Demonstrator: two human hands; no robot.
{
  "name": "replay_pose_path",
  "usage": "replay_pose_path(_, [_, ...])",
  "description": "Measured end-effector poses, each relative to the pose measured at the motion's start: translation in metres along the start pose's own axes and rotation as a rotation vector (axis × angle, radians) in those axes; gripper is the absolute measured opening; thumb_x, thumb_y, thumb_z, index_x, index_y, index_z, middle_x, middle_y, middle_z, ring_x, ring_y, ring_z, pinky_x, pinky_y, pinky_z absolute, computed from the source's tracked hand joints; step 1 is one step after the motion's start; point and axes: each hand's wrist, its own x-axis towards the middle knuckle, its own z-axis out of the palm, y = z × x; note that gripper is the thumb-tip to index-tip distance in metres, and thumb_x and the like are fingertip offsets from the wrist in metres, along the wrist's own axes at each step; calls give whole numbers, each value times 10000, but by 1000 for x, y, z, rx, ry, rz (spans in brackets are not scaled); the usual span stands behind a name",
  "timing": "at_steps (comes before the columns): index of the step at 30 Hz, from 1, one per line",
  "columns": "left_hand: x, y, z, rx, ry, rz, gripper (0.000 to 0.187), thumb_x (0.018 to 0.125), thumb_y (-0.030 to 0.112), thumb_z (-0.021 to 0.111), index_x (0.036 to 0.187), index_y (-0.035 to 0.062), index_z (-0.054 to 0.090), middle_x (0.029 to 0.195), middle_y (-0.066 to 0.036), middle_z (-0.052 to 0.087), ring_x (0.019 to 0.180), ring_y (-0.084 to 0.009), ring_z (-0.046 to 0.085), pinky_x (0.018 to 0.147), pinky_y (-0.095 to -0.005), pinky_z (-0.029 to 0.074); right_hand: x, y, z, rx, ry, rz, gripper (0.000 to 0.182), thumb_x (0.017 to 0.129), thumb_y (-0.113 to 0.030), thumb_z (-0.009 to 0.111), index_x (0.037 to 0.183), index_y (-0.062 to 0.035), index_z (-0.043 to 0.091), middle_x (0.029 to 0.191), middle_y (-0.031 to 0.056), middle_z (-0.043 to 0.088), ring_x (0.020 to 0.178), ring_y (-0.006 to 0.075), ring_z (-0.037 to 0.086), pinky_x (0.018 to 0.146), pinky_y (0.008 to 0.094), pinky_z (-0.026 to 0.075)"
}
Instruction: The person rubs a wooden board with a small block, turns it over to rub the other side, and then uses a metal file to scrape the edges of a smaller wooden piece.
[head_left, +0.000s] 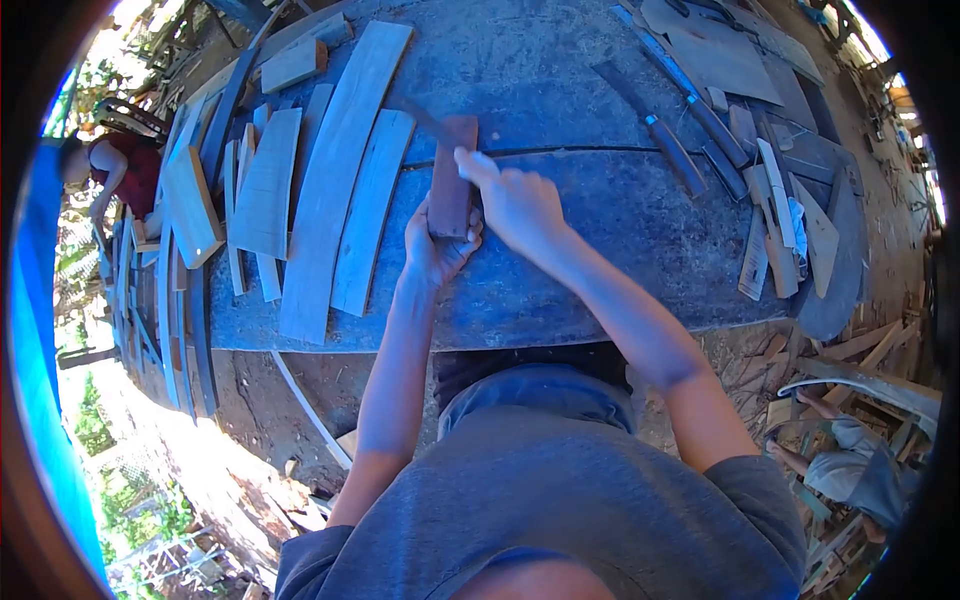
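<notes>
My left hand [436,245] is wrapped round the lower end of a reddish-brown wooden block [455,190], which stands out lengthwise away from me over the table. My right hand [520,205] is closed on a knife, its handle hidden in the fist. The blurred dark knife blade [425,118] points to the upper left and overlaps the block's upper part in this view. Left of the block lie a long pale plank [345,180] and a shorter plank [372,215].
A blue-topped table [560,280] spreads before me. Boards and wood pieces [265,185] crowd its left side. On the right lie a knife with a wooden handle [675,155], a long tool [715,130] and wood offcuts [775,215]. People sit at far left [130,170] and lower right [855,460].
</notes>
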Motion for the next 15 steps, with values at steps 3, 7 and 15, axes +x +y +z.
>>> replay_pose_path(3, [-3, -2, 12, 100, 229, 38, 459, 1077, 362, 216, 1194, 4, 478, 852, -178, 585, 636, -254, 555, 526, -357, 495, -26, -26, -30, -92, -316, 38, 494, 937, -149, 478, 1424, -231, 505, 946, 176, 726, 788, 394, 711, 669, 474, 578])
replay_pose_path(7, [3, -3, -8, 5, 10, -26, 455, 1079, 356, 221, 1199, -1, 476, 858, -176, 588, 641, -257, 568, 531, -363, 505, 30, 11, 3, -43, 27, 57, 497, 935, -146, 478, 1420, -251, 509, 871, 171, 727, 750, 352, 720, 623, 465, 573])
replay_pose_path(15, [-1, -2, 12, 61, 241, 62, 467, 1079, 370, 210, 1179, -2, 473, 847, -181, 587, 639, -257, 569, 548, -363, 522, -30, -23, -21, -72, -140, 23, 433, 939, -186, 521, 1368, -239, 553, 891, 173, 718, 734, 342, 722, 654, 470, 576])
